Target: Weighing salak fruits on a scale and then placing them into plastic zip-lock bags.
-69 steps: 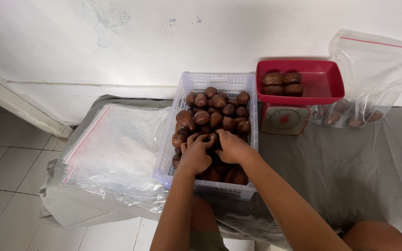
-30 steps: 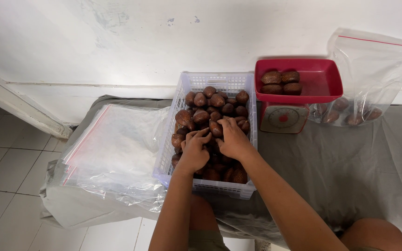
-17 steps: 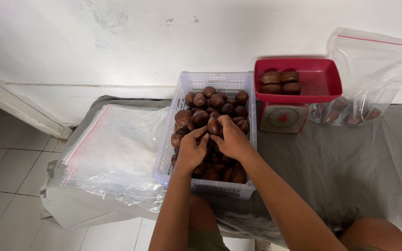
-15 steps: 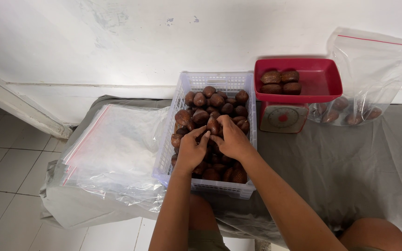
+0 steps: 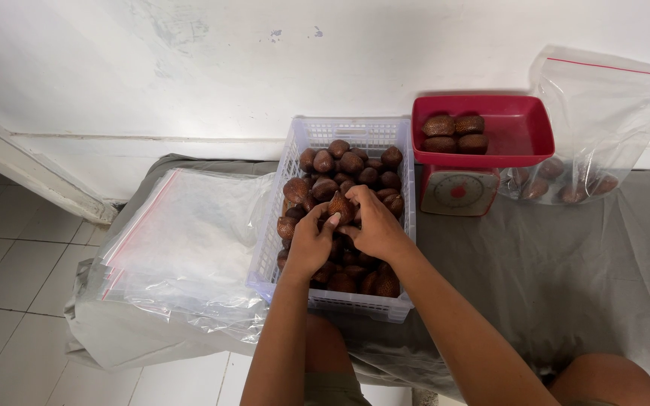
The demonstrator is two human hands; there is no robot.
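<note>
Pinching one brown scaly fruit [image 5: 340, 206] w/ fingertips of both left hand [image 5: 310, 244] & right hand [image 5: 374, 225], just above the heap in the white slatted plastic basket [image 5: 304, 143], beside the red-tray scale [image 5: 524, 146].

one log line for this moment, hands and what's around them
left hand: in basket, on brown fruit | right hand: gripping one fruit | scale tray: four fruits | bag: some fruits

Red scale [image 5: 466, 162] (beside standing bag [image 5: 599, 124])
</note>
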